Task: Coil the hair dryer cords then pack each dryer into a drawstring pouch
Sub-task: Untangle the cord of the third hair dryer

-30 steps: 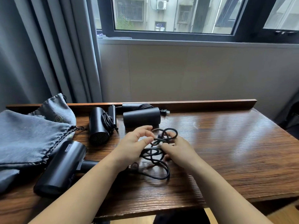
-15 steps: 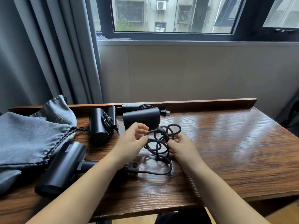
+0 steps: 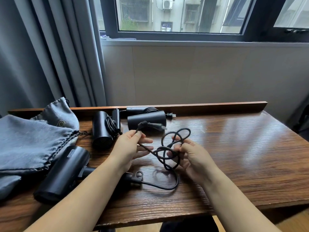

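Observation:
A black hair dryer [image 3: 63, 173] lies at the front left of the wooden table [image 3: 242, 156], and its black cord [image 3: 167, 148] runs out toward the middle. My left hand [image 3: 132, 146] pinches the cord just below the plug [image 3: 150, 125], which sticks up and is blurred. Over on the right, my right hand [image 3: 194, 156] grips several loose loops of the same cord, lifted off the table. Two more black dryers [image 3: 102, 129] [image 3: 147, 120] lie at the back with their cords wound. Grey drawstring pouches [image 3: 30, 141] are piled at the left.
A raised wooden lip [image 3: 217, 106] runs along the table's back edge, under a wall and window. Grey curtains [image 3: 41, 56] hang at the back left. Bare wood shows on the right half of the table.
My left hand has pulled the plug end up and to the left, out of the loops. The right hand has shifted slightly right, and the loops have spread apart between both hands.

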The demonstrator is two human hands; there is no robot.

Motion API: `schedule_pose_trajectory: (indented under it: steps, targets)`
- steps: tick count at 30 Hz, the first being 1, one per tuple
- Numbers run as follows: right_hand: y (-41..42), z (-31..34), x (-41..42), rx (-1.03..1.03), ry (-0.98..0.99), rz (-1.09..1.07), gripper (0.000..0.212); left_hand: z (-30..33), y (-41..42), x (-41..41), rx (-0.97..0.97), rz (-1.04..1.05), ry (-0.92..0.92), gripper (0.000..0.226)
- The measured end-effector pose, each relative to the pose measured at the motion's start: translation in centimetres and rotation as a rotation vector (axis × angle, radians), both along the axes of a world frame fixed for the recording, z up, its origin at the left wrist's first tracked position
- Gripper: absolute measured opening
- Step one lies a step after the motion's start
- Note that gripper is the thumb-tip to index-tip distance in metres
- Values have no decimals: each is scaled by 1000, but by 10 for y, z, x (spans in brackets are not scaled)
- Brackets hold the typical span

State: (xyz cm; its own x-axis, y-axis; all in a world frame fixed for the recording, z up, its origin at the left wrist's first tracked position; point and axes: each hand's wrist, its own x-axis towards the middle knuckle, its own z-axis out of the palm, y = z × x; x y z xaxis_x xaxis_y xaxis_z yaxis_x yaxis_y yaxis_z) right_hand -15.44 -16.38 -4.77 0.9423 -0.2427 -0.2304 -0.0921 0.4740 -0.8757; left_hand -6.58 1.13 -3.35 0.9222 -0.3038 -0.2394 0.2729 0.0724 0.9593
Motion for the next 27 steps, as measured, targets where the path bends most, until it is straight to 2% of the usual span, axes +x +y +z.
schedule_pose_trajectory:
  steps: [3, 7, 10, 12, 14, 15, 17, 19, 23, 25, 27]
  targets:
    - [2, 2, -1, 58, -43, -46, 30, -2, 1, 5, 15, 39, 32, 22]
    - [5, 4, -4, 36, -127, -41, 30, -4, -2, 7, 88, -42, 12, 28]
    - [5, 6, -8, -3, -203, 12, 30, -4, -1, 4, 125, -127, -42, 55]
    - [5, 10, -9, -55, -247, 21, 28, -3, -2, -2, 281, -117, -204, 71]
    - [7, 14, -9, -126, -306, 36, 30, 2, -4, -13, 446, -97, -462, 68]
    - [9, 16, -9, -157, -339, 48, 32, 4, -5, -19, 476, -111, -564, 69]
    - [12, 19, -10, -197, -386, 51, 35, 7, -6, -29, 465, -200, -634, 70]
    - [14, 23, -10, -224, -411, 53, 37, 6, -6, -34, 382, -288, -583, 64]
    - [12, 22, -10, -334, -415, 90, 46, 9, -9, -35, 95, -286, -227, 25]
    - [10, 19, -12, -443, -401, 46, 52, 9, -7, -32, 109, -272, -194, 16]
    - [6, 16, -12, -611, -390, -25, 52, 9, -4, -31, 171, -246, -214, 18]
